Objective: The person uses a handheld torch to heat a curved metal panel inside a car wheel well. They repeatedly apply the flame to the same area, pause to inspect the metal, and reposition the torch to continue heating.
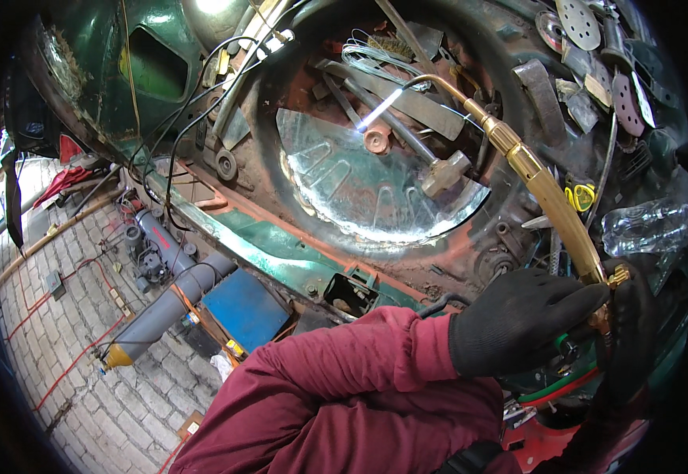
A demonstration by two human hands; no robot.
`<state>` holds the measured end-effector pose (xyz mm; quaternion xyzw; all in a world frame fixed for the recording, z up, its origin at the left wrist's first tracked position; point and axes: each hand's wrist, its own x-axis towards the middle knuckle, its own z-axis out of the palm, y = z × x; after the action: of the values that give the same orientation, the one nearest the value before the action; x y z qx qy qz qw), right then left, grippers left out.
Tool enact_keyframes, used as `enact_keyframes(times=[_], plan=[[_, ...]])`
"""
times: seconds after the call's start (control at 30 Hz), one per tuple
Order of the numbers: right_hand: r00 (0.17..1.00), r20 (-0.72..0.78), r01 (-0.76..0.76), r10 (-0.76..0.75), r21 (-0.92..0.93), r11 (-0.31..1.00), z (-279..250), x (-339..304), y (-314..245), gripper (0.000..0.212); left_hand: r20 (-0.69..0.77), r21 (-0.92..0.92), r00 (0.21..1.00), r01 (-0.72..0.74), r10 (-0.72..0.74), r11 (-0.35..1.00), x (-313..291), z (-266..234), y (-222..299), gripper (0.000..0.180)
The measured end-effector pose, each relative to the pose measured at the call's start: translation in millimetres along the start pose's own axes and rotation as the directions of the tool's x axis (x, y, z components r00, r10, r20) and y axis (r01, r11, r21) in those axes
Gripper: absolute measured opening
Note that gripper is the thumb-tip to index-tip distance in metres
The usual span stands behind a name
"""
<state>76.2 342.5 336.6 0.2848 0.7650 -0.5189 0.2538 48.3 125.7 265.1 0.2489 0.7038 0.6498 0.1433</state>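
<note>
A brass gas welding torch [549, 193] slants up from my hands, with a bright white-blue flame [382, 109] at its bent tip. My right hand [632, 332], in a black glove, is closed round the handle end beside a brass valve knob [618, 276]. Also gloved in black, my left hand [521, 320] reaches across to that end, its fingers closed against the torch near the valve; the fingertips are partly hidden. Beyond, the flame points at a half-round green metal sheet [336, 193] lying in a round well. A hammer [445, 174] rests on the sheet.
Green and red hoses [561, 387] run below my hands. Yellow-handled scissors [580, 197], a plastic bottle [645, 227] and sanding discs [628, 103] lie at right. Coiled wire [375, 54] sits in the well. Grey cylinders [166, 304] and a blue box [247, 308] are on the brick floor.
</note>
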Motion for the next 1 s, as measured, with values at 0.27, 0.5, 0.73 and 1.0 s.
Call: enact_keyframes(times=[0.27, 0.5, 0.73, 1.0], plan=[[1.0, 0.026, 0.01, -0.009, -0.025, 1.0, -1.6, 1.4, -0.2, 0.069, -0.034, -0.013, 0.999, -0.029, 0.028, 0.999, 0.3, -0.1, -2.1, 0.06], [0.999, 0.032, 0.009, -0.008, -0.034, 0.999, -1.5, 1.2, -0.4, 0.069, 0.019, -0.004, 0.999, -0.034, 0.034, 0.999, 1.3, -3.4, -2.7, 0.058], [0.998, 0.044, 0.039, -0.037, -0.042, 0.998, -3.3, 2.5, 3.4, 0.067, 0.003, -0.017, 0.999, -0.053, 0.053, 0.998, 1.2, -2.2, -4.1, 0.058], [0.998, 0.04, 0.05, -0.047, -0.069, 0.996, -4.4, 0.9, 4.4, 0.063, 0.006, -0.002, 0.998, -0.067, 0.067, 0.998, 1.8, -2.2, -4.7, 0.059]])
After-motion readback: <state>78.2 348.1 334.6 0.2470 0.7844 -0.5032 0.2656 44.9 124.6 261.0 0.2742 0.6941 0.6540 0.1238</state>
